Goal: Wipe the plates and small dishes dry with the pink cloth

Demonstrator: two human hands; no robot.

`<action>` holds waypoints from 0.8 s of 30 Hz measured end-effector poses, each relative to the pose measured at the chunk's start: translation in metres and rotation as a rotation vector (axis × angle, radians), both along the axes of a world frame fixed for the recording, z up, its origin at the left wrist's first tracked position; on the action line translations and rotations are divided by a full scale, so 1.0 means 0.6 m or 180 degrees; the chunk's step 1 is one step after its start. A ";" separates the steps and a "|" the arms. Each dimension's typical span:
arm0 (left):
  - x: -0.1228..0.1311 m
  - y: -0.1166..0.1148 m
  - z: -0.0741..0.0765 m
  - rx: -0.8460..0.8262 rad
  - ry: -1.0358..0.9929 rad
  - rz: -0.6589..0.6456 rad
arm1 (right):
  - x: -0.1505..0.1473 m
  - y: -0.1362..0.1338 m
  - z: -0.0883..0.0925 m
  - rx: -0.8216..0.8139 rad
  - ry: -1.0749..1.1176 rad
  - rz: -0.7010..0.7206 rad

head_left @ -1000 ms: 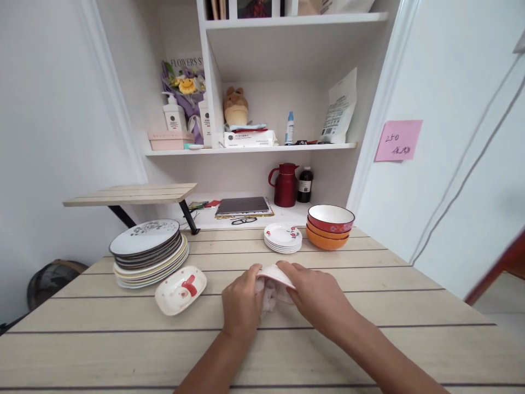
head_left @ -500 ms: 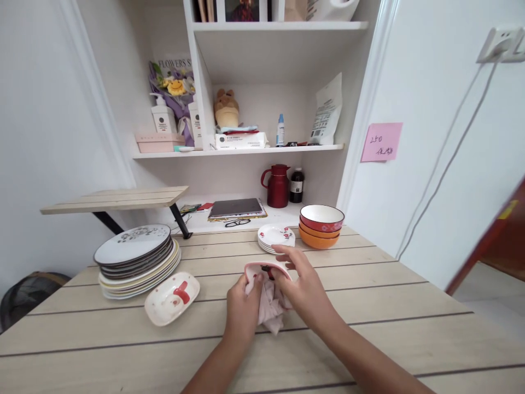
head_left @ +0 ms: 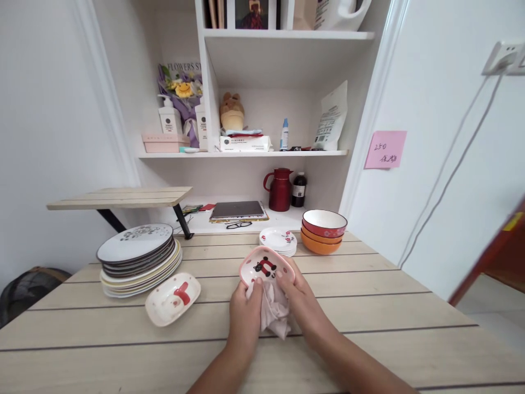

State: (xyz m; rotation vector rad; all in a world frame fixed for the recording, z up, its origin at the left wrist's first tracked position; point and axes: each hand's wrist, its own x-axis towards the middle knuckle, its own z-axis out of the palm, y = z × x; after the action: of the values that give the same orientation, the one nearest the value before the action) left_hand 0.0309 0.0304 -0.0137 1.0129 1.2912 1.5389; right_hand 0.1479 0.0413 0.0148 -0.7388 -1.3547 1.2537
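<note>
The left hand (head_left: 245,314) is closed on a pinkish cloth (head_left: 274,312), pressing it to the near rim of a small pink-rimmed oval dish (head_left: 266,265). The dish tilts up just beyond both hands, its long axis running left to right. The right hand (head_left: 301,298) clamps the dish's right near edge, thumb inside, touching the cloth.

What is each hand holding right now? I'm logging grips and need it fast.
Left hand: closed on the pink cloth, thumb at the pink-rimmed dish.
Right hand: closed on the dish's rim, holding it tilted up.
</note>
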 end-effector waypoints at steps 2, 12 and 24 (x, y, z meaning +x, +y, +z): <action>0.002 0.001 0.000 0.0033 0.0083 -0.0166 | 0.008 0.010 0.002 -0.0173 -0.0051 -0.0161; -0.026 0.008 0.007 -0.0028 0.2237 0.0473 | 0.052 0.009 0.038 0.1219 -0.2413 -0.0542; -0.022 0.012 0.018 0.0049 -0.0242 0.0042 | 0.050 0.043 0.005 -0.0677 -0.0511 -0.0783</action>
State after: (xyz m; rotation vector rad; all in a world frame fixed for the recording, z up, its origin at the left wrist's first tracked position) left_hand 0.0180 0.0375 -0.0029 0.9481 1.2376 1.5845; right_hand 0.1782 0.0672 0.0180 -1.1402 -1.2247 1.1706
